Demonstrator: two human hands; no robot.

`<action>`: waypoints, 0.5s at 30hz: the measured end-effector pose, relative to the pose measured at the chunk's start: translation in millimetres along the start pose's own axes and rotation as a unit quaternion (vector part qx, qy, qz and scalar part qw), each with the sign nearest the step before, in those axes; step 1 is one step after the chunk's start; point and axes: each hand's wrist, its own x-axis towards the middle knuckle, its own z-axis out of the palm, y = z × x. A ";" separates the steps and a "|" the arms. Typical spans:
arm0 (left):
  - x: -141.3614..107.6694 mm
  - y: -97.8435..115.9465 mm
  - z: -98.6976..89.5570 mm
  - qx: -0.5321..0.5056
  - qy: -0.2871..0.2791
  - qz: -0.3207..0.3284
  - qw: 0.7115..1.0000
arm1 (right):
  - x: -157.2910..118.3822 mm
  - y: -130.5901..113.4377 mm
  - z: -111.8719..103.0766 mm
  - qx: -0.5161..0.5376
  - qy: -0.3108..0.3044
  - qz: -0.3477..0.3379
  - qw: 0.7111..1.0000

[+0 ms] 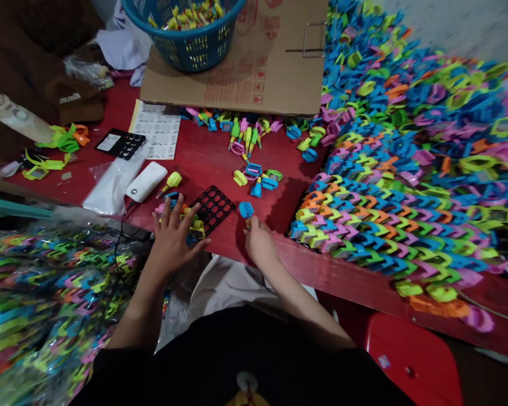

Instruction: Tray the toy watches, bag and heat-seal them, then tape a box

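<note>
My left hand [171, 237] has its fingers spread over a small group of coloured plastic pieces [197, 228]. They sit at the left end of a black plastic grid tray [215, 206], whose other holes show bare. Whether the fingers press on the pieces, I cannot tell. My right hand [260, 242], fingers closed, pinches the stem end of a blue toy watch [246, 210] just right of the tray. Its grip is partly hidden. Farther up the table lie loose toy watches [254, 169] in several colours, and a yellow one with a stem [173, 180].
A teal basket [190, 48] of small yellow items stands on a cardboard box [237, 84]. Filled rows of toy watches [376, 225] cover the right side. On the left lie a white power bank [146, 181], plastic bags [110, 189] and a label sheet [156, 132]. Bagged watches [59, 293] sit lower left.
</note>
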 end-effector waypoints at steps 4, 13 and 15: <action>-6.2 -13.1 -4.0 -0.039 0.029 0.006 0.999 | 14.9 9.7 6.4 0.143 0.027 -0.022 0.989; -14.1 -34.9 -27.9 -0.089 -0.031 0.017 0.995 | 2.9 -25.4 20.6 0.149 0.104 -0.114 0.977; -12.4 -39.8 -25.6 -0.091 -0.027 0.025 0.995 | -7.7 -40.4 32.0 0.182 0.024 -0.186 0.965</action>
